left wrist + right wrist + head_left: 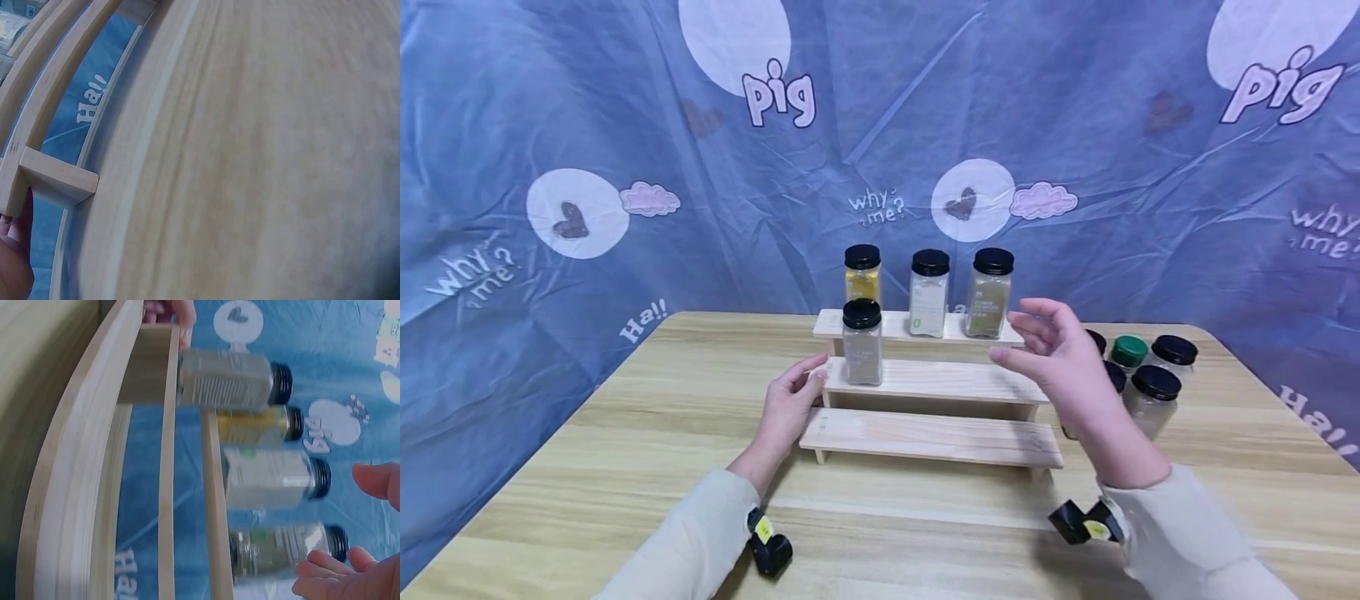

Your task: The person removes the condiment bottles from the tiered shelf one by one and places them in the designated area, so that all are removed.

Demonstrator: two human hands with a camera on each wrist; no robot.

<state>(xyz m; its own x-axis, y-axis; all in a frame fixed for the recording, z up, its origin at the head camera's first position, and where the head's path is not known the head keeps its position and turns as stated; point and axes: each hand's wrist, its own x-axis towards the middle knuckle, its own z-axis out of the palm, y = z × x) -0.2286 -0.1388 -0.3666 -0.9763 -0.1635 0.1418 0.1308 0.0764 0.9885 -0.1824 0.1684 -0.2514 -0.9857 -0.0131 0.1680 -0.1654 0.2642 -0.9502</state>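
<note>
A three-step wooden rack (931, 439) stands on the table. My left hand (792, 398) holds its left end at the middle step; in the left wrist view the fingers (23, 228) curl at the wood's end. On the top step stand a jar of yellow spice (862, 283), a jar of pale powder (928, 304) and a jar of brownish powder (988, 304), all black-lidded. A greyish spice jar (862, 354) occupies the middle step's left end. Beside the brownish jar, my right hand (1063, 354) is held with thumb and fingers spread apart, nothing between them.
Right of the rack, partly behind my right forearm, several more jars stand together, among them a green-lidded one (1128, 353) and a black-lidded one (1152, 400). A blue printed cloth (880, 125) hangs behind the wooden table (647, 433).
</note>
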